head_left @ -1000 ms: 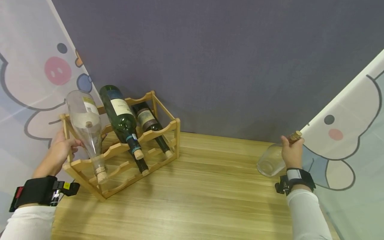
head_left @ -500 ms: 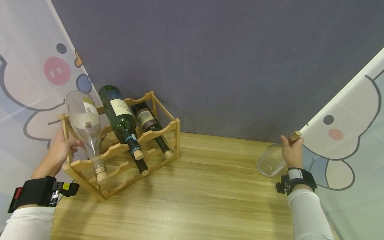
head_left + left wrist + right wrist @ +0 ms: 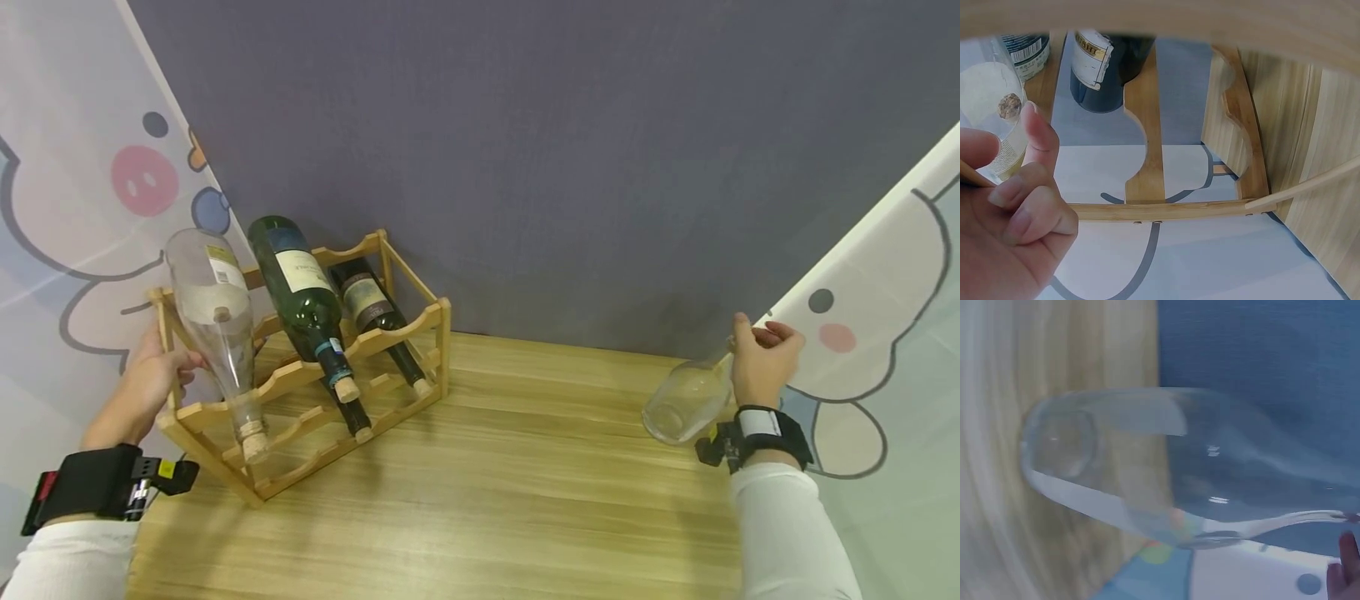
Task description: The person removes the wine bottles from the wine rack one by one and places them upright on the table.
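Observation:
On the left, my left hand point(image 3: 150, 375) grips the side upright of a light wooden wine rack point(image 3: 444, 350), with thumb and fingers curled at the wood. Close to the thumb, a clear corked bottle point(image 3: 210, 304) lies tilted neck-down along the rack's top tier, beside a green wine bottle point(image 3: 300, 271). At far right my right hand point(image 3: 765, 362) is beside the neck of another clear glass bottle point(image 3: 675, 408), which stands upright on the table. Its fingers are loosely bent and hold nothing. In the right wrist view the fingertips point(image 3: 1349, 550) appear just off that bottle's neck.
Lower in the rack lie a dark labelled bottle point(image 3: 367, 300) and another dark corked neck point(image 3: 356, 417). A grey-blue partition point(image 3: 525, 167) stands behind the wooden table point(image 3: 525, 467). Cartoon-printed sheets point(image 3: 862, 400) flank both sides.
My right hand has let go of the clear bottle's neck and moved slightly right; the bottle stays standing where it was. The left hand and the rack have not moved.

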`<state>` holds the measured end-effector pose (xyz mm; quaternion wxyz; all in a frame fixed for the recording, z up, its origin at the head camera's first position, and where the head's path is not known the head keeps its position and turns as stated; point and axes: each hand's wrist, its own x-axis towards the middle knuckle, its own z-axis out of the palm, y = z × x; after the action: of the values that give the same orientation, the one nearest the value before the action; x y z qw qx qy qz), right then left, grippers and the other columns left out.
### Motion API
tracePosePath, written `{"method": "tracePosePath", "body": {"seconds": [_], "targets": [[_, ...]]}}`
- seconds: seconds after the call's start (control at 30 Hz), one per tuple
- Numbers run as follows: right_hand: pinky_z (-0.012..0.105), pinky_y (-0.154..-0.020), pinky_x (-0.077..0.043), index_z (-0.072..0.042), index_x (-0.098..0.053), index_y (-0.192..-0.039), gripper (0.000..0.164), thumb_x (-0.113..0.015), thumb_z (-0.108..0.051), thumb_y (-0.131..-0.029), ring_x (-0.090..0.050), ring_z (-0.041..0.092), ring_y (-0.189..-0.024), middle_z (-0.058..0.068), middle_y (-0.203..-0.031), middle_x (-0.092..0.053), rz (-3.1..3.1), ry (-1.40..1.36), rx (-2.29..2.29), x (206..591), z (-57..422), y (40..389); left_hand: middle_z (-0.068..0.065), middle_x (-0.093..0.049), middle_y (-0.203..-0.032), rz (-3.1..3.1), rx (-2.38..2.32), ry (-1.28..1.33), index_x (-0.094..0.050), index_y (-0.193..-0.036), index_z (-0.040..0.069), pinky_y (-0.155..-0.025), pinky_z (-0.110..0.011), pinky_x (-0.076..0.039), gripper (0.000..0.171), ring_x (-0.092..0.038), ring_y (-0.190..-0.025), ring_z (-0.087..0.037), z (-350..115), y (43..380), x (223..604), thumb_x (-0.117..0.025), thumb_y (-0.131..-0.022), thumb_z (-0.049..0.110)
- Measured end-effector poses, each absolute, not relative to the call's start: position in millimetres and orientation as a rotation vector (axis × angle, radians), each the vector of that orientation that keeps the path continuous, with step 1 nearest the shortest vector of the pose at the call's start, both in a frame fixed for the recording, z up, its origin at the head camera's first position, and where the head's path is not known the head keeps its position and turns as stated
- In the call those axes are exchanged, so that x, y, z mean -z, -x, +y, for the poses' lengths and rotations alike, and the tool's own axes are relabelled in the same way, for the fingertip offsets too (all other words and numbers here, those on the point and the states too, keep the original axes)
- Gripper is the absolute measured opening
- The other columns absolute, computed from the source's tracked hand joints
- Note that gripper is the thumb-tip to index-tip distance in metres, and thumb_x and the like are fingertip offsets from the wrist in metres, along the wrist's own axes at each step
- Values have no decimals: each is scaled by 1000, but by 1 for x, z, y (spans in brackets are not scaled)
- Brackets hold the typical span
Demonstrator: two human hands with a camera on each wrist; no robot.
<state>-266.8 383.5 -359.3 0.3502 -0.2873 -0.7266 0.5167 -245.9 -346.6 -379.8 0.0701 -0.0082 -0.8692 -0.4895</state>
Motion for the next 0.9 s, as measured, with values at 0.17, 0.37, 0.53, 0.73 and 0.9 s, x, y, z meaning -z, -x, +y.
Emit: {"method": "tracePosePath", "body": {"seconds": [0.17, 0.37, 0.53, 0.73, 0.9], "targets": [[16, -85, -30, -30, -45, -100, 29, -68, -40, -85, -42, -5, -88, -19, -89, -46, -1756, 675, -1214, 338, 380, 273, 20, -54, -78, -2602, 1488, 18, -32, -118, 30, -59, -26, -43, 36, -48, -67, -7, -347, 245, 380, -40, -98, 2], [18, -88, -32, -30, -47, -98, 23, -65, -39, -87, -43, -4, -91, -21, -90, -45, -1772, 561, -1147, 312, 364, 281, 22, -54, -78, -2611, 1477, 1, -32, -125, 26, -59, -26, -44, 36, -48, -68, -7, -346, 245, 381, -40, -98, 4], [18, -88, -35, -26, -52, -99, 20, -66, -35, -88, -46, -4, -89, -20, -91, -47, -1805, 402, -1140, 295, 335, 289, 23, -54, -79, -2616, 1468, -4, -32, -123, 28, -61, -25, -44, 35, -49, -71, -6, -346, 245, 382, -41, -98, 5], [19, -87, -35, -17, -55, -109, 25, -63, -33, -91, -46, -2, -92, -19, -95, -47, -1920, 226, -1156, 280, 291, 293, 20, -53, -78, -2596, 1468, 16, -32, -121, 31, -58, -27, -42, 37, -47, -68, -8, -347, 245, 382, -39, -97, 3], [19, -85, -36, -11, -55, -114, 32, -61, -34, -93, -48, -2, -90, -17, -95, -48, -1983, 112, -1183, 269, 258, 293, 20, -52, -81, -2624, 1433, 12, -30, -134, 13, -62, -26, -42, 38, -48, -73, -6, -346, 246, 381, -38, -97, 4]]}}
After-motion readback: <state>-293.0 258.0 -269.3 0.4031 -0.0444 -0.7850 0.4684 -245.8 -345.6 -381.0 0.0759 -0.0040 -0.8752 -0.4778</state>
